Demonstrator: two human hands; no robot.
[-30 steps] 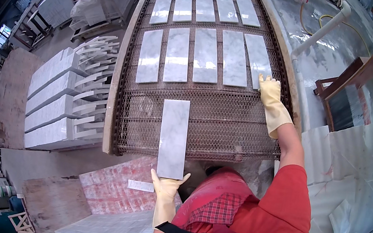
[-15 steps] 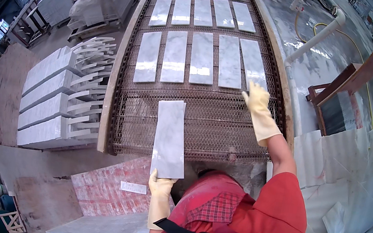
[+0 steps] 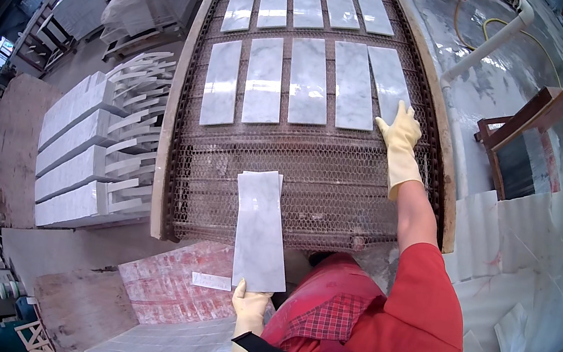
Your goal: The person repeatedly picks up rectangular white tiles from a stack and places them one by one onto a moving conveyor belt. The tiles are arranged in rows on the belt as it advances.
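Low in the middle, my left hand [image 3: 250,310], in a cream rubber glove, grips the near end of a small stack of white marble tiles [image 3: 261,239]. A second tile's edge shows behind the top one, and the far end lies over the near part of a wire-mesh conveyor [image 3: 225,160]. My right hand [image 3: 401,134], gloved the same, has its fingers spread at the near end of the rightmost marble tile [image 3: 389,82] in the closest row. That tile sits slightly slanted, its top close to the neighbouring tile [image 3: 353,88]; the fingertips appear to touch it.
Further rows of glossy tiles [image 3: 274,5] cover the belt beyond. Wooden rails [image 3: 168,136] edge the conveyor. Stacked marble slabs [image 3: 80,166] stand at left, more stacked tiles [image 3: 173,347] below. A brown wooden frame [image 3: 540,121] and white sheeting [image 3: 524,273] are at right.
My left hand and its tiles have shifted slightly down and right. My right hand remains at the rightmost tile. The rows on the belt stand slightly higher in the picture.
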